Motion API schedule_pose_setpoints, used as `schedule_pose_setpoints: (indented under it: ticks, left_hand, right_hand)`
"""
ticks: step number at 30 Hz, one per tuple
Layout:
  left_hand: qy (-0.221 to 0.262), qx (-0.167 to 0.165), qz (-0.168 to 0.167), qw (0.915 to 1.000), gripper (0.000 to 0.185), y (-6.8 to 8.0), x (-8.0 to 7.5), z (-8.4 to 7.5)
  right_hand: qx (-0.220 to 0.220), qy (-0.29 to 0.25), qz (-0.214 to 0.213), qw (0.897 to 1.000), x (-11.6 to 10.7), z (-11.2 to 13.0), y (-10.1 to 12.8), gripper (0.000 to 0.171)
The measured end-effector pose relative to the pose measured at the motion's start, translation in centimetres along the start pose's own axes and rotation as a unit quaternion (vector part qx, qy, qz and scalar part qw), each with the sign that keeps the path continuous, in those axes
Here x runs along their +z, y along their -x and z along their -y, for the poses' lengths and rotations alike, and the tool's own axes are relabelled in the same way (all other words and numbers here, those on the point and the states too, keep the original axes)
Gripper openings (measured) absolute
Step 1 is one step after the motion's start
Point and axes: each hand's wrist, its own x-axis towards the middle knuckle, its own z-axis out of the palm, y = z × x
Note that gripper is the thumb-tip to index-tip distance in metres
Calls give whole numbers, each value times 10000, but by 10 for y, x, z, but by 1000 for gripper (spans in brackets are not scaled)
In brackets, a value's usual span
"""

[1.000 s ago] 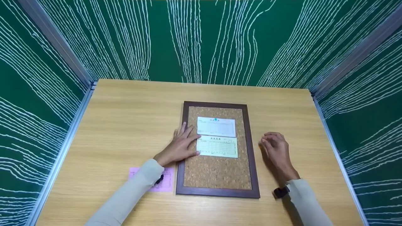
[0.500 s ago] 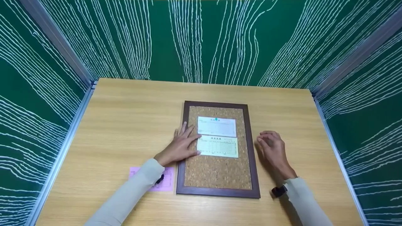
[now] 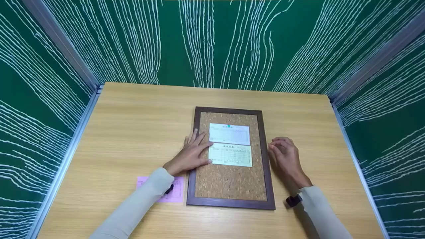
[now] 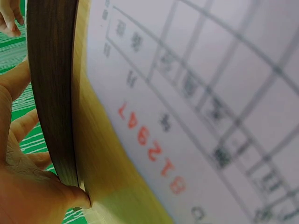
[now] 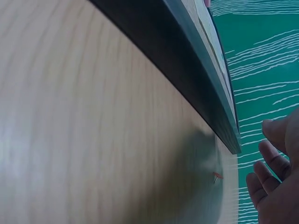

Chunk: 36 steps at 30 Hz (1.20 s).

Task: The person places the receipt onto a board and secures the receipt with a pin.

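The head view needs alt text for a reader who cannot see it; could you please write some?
A person's left hand lies flat on the left edge of a framed cork board beside two paper slips, upper and lower; the right hand, fingers curled, is just right of the frame. A pink note lies on the wooden table.

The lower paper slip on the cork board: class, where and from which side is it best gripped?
Pinch the lower paper slip at its free right edge, coming from the right. It lies flat on the cork board; the left hand already covers its left edge.
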Motion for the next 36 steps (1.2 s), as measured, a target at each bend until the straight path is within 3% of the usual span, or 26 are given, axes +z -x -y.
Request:
schedule_pose_setpoints:
  ticks: [36]
  left_hand:
    - [65, -51, 40, 10000, 72, 0, -1, 0]
  right_hand:
    - [-420, -341, 487, 9973, 25, 16, -8, 5]
